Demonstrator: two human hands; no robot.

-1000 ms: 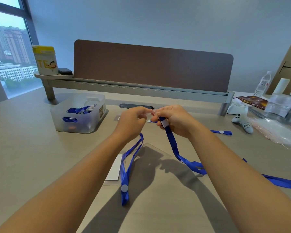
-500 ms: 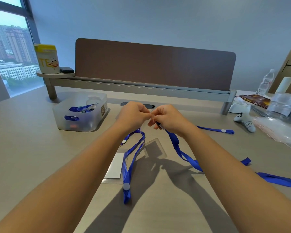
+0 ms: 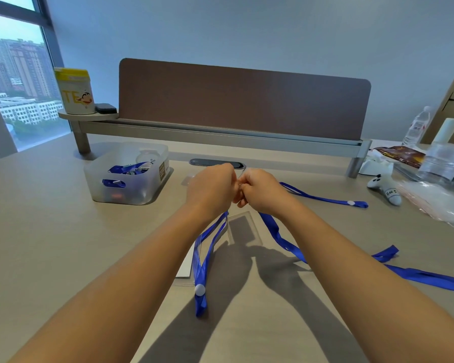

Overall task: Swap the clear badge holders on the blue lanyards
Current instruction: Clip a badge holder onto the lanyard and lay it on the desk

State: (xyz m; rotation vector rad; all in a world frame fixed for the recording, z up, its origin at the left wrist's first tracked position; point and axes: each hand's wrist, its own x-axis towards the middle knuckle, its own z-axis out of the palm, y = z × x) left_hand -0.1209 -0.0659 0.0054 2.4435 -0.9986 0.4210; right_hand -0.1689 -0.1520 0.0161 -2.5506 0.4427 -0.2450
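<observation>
Both hands are up over the middle of the desk [image 3: 50, 231], knuckles together. A clear badge holder [image 3: 243, 227] hangs just below them, toward 6 o'clock, its lower edge near the desktop. The left hand [image 3: 211, 188] is curled into a tight fist, and a blue lanyard [image 3: 203, 260] drops out of it toward 6 o'clock, looping down to a white button near its end. The right hand [image 3: 260, 189] is curled too, fingertips pinched against the left; a second blue lanyard [image 3: 281, 238] trails from under it toward 4 o'clock and runs on across the desk. Exactly what the fingertips pinch between them is hidden by the knuckles. A white card [image 3: 185, 263] lies flat under the left forearm, beside the hanging lanyard. A third blue lanyard [image 3: 325, 197] lies at 3 o'clock of the hands. At 9 o'clock sits a translucent plastic bin [image 3: 121, 189] with more blue lanyards inside. At 3 o'clock, well apart, a small white plush toy [image 3: 385, 188] rests by clear plastic bags [image 3: 435, 203]. Up at 10 o'clock a yellow-lidded canister [image 3: 75, 91] stands on the shelf end, and a brown divider panel [image 3: 244, 100] spans the back at 12 o'clock.
</observation>
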